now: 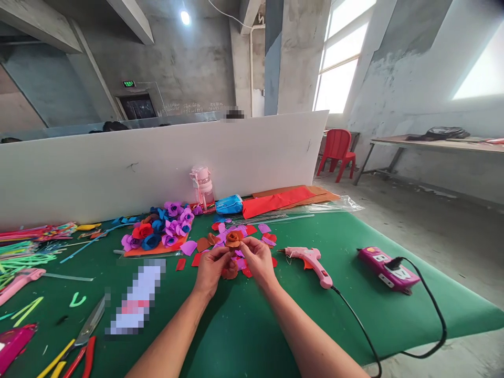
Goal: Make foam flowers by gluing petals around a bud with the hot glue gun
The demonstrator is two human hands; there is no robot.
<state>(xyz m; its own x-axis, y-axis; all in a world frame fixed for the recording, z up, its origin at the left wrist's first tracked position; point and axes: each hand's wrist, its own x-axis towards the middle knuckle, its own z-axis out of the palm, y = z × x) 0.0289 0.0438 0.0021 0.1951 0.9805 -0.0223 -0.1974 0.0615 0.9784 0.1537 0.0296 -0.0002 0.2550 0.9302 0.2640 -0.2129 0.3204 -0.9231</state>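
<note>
Between my two hands is a brown paper rose (233, 239), held up over the table. My left hand (212, 268) pinches it low on its left side, fingers closed. On the other side, my right hand (258, 260) grips its right edge between thumb and fingers. Loose purple, red and brown petals (189, 248) lie scattered beneath and around both hands. A pink glue gun (309, 260) rests to the right of my right hand, its nozzle pointing left. Finished purple, blue and red flowers (159, 228) are heaped at the back left.
Scissors (88, 325) and red-handled pliers (84, 359) lie front left, near bundled colored sticks (29, 260). A magenta power box (388, 269) with a black cord sits at right. Along the white partition (157, 173) stand a pink bottle (202, 186), a blue packet (229, 205) and red sheets (275, 202).
</note>
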